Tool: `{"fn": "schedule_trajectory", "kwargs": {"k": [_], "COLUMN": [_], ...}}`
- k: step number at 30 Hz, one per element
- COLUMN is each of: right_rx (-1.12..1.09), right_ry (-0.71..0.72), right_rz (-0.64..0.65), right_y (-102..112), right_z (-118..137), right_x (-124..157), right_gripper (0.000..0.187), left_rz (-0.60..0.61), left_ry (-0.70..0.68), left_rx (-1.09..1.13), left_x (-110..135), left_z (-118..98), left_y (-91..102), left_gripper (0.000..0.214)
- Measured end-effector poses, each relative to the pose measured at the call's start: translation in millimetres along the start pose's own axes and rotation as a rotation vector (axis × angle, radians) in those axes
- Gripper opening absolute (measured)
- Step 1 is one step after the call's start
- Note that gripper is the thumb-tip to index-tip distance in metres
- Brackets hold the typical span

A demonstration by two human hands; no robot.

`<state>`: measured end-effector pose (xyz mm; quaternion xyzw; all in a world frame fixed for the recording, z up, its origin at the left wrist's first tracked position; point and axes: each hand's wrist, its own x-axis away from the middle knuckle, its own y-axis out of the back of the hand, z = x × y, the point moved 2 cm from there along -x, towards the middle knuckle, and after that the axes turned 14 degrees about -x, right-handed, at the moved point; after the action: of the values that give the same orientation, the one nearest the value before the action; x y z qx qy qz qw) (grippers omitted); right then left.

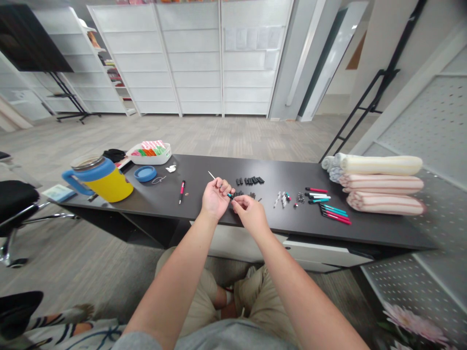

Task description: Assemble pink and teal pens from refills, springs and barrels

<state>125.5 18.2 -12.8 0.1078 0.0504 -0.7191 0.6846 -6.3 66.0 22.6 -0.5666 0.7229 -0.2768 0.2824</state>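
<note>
In the head view, a slim white rod [211, 175] is held in the curled fingers of the left hand [215, 200], above the worktop [197, 167]. Between the hands, a small dark-and-teal piece [230, 196] is pinched at its lower end by the fingers of the right hand [251, 212]; whether rod and piece are joined cannot be told. Black pieces [249, 181] are laid just beyond; colored pens [336, 212] are grouped farther right.

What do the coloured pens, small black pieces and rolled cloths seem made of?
Coloured pens: likely smooth plastic, from their even, bright colour.
Small black pieces: matte, dull black; rubber or plastic, unclear.
Rolled cloths: apparently soft, matte fabric, from their folds.
</note>
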Motion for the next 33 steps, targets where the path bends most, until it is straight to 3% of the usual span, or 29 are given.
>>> {"fn": "schedule_trajectory", "kwargs": {"k": [16, 28, 33], "right_rx": [-0.157, 0.006, -0.060], "right_ry": [-0.008, 0.038, 0.027], "right_rz": [-0.031, 0.024, 0.020], "right_y": [-2, 0, 0], "right_z": [-10, -5, -4], "right_x": [-2, 1, 2], "right_gripper": [0.021, 0.024, 0.020], "left_rz": [-0.006, 0.021, -0.018], "left_ry": [0.006, -0.012, -0.010], "left_rx": [0.004, 0.031, 0.042], "left_x": [1, 1, 2], "left_z": [0, -2, -3], "left_y": [-1.0, -0.1, -0.1], "left_gripper": [0.033, 0.032, 0.033]}}
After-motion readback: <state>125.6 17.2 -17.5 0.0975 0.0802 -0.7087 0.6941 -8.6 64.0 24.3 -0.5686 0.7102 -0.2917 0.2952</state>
